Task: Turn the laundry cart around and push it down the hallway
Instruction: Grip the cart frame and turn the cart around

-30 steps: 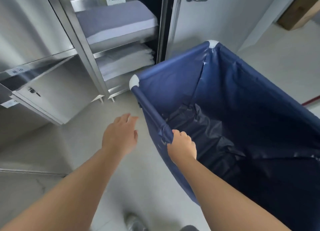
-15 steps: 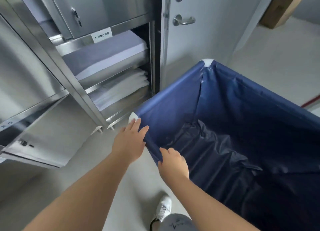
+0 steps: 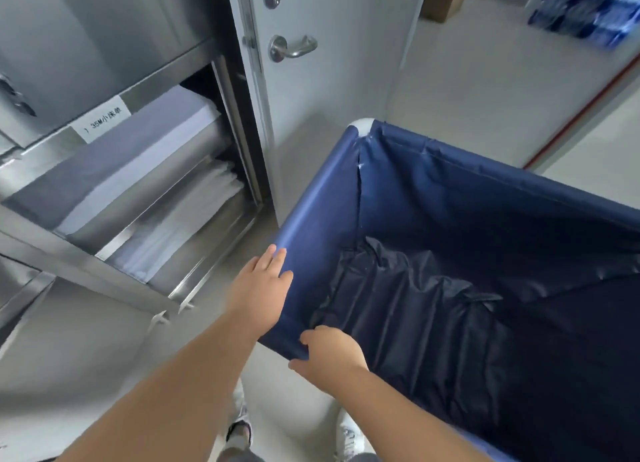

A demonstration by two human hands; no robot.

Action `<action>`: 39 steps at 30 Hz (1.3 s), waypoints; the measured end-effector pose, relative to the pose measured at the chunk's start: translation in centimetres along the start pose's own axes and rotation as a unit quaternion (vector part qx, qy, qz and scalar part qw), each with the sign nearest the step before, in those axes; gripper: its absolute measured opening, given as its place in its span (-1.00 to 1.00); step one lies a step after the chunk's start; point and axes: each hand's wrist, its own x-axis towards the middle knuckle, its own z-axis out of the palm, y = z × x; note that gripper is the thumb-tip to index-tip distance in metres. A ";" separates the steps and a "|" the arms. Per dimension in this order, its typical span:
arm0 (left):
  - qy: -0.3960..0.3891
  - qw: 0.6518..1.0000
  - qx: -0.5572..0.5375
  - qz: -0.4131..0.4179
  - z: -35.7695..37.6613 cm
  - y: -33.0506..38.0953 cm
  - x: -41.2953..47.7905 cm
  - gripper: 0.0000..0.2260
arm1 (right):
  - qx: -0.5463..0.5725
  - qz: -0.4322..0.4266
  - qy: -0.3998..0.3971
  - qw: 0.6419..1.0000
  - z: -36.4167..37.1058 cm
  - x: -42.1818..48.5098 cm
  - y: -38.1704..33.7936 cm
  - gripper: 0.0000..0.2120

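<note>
Ideally, with the right hand clenched on the laundry cart's near rim beside the open linen cabinet, the flat, unclosed left hand should grip too before pivoting.

Laundry cart sits right of the shelving unit, door behind its far corner. Left hand on the near-left rim, right hand at the near corner.
</note>
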 end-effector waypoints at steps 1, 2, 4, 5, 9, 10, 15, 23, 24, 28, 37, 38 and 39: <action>-0.015 0.999 0.012 0.030 0.4 -0.4 0.4 -0.66 | 0.001 0.011 -0.007 1.000 -0.1 0.4 -0.5 -0.67; -0.032 0.998 0.023 0.057 0.8 -0.7 0.6 -0.69 | -0.007 0.021 -0.014 1.000 -0.2 0.8 -1.1 -0.66; -0.068 0.993 0.038 0.093 2.0 -1.1 0.4 -0.71 | -0.035 0.028 -0.021 0.999 -0.5 1.4 -2.0 -0.64; -0.086 0.990 0.039 0.102 2.6 -1.3 0.1 -0.69 | -0.041 0.032 -0.019 0.998 -0.6 1.6 -2.3 -0.63; -0.075 0.989 0.016 0.126 4.2 -3.1 -0.6 -0.62 | -0.031 0.063 -0.001 0.998 -0.5 2.1 -4.1 -0.63; -0.057 0.989 0.000 0.136 4.1 -3.9 -0.7 -0.57 | -0.025 0.073 0.007 0.997 -0.3 2.3 -4.7 -0.63; 0.121 0.977 -0.050 0.165 6.3 -7.5 -0.1 -0.56 | 0.003 0.082 0.053 0.995 0.7 3.9 -7.5 -0.62; 0.170 0.972 0.012 0.160 7.0 -8.5 1.4 -0.50 | 0.064 0.088 0.048 0.993 1.8 1.9 -4.7 -0.69; 0.165 0.976 0.011 0.145 6.7 -8.3 1.1 -0.51 | 0.059 0.097 0.036 0.993 2.1 1.3 -3.7 -0.64; 0.152 0.984 -0.027 0.091 6.2 -5.5 -0.8 -0.56 | 0.066 0.148 -0.014 0.987 2.9 -0.8 -0.4 -0.53; 0.137 0.984 -0.057 0.096 7.5 -1.8 -1.7 -0.47 | 0.048 0.161 -0.059 0.984 3.2 -1.0 1.9 -0.75; 0.143 0.983 -0.060 0.100 7.6 -1.7 -1.6 -0.47 | 0.047 0.164 -0.057 0.984 3.3 -1.0 1.9 -0.77; 0.152 0.981 -0.060 0.104 7.6 -1.5 -1.5 -0.47 | 0.046 0.166 -0.056 0.983 3.3 -1.0 2.0 -0.79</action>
